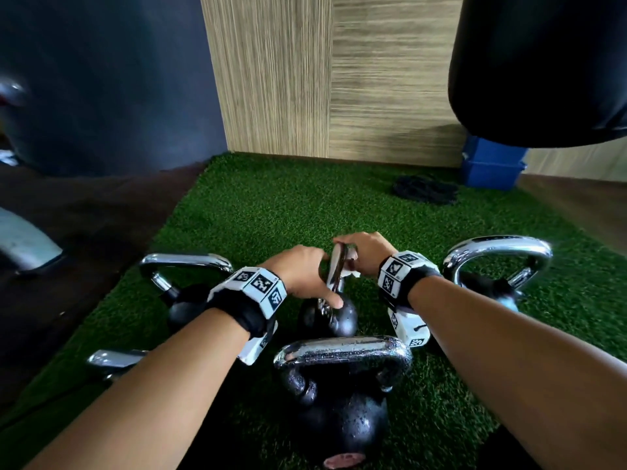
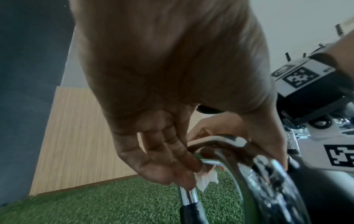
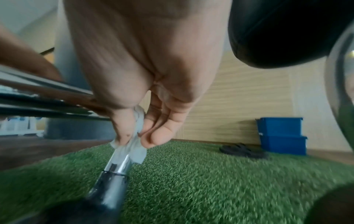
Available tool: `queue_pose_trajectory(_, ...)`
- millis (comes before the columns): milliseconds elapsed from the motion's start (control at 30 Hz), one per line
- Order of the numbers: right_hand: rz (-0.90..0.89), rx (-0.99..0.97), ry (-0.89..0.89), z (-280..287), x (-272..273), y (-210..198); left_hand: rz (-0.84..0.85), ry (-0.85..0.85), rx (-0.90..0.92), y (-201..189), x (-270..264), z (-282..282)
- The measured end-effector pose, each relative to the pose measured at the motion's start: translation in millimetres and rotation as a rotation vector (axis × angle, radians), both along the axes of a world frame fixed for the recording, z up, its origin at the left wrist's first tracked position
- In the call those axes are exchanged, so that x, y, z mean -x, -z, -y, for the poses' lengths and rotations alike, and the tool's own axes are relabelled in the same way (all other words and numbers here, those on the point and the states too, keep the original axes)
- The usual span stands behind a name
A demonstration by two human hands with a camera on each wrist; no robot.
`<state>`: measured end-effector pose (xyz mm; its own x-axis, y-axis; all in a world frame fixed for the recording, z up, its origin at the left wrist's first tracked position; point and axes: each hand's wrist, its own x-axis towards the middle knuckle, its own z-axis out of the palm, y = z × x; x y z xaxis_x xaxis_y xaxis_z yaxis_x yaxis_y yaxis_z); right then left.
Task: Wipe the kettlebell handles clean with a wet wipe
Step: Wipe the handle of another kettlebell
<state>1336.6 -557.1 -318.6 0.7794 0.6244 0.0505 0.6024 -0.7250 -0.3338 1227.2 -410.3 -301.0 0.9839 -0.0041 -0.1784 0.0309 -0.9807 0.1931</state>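
Observation:
A small black kettlebell (image 1: 342, 320) stands on the green turf (image 1: 271, 205) in the middle of the head view, its chrome handle (image 3: 119, 163) edge-on to me. My left hand (image 1: 329, 279) holds the handle from the left, fingers over its top and thumb down on the ball. My right hand (image 3: 138, 136) pinches a white wet wipe (image 3: 138, 153) around the handle's far leg, just above the black collar. The wipe (image 2: 206, 180) hangs below my left fingertips in the left wrist view.
Other chrome-handled kettlebells stand close by: one just in front of me (image 1: 342, 354), one at left (image 1: 186, 262), one at right (image 1: 498, 252). A black punch bag (image 1: 543, 62) hangs at upper right. Blue boxes (image 1: 492, 164) and dark footwear (image 1: 425, 189) lie by the wooden wall.

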Motion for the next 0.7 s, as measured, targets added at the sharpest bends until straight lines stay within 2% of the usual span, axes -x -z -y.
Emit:
queue_pose_trajectory(167, 0.116, 0.209, -0.043, -4, 5, -15, -0.123, -0.01, -0.063, -18, -9, 6)
queue_pose_trajectory(267, 0.116, 0.271, 0.034, -1, 9, -22, -0.141, 0.026, -0.162, -29, -12, 3)
queue_pose_trajectory(367, 0.125, 0.342, 0.076, 7, 15, -29, -0.013, 0.056, -0.245, -27, -10, -6)
queue_pose_trajectory(500, 0.126, 0.366, 0.087, 18, 31, -29, 0.21, 0.082, -0.202, -16, -2, -23)
queue_pose_trajectory(700, 0.126, 0.264, 0.137, 26, 43, -20, 0.286, 0.067, -0.149, -8, 8, -23)
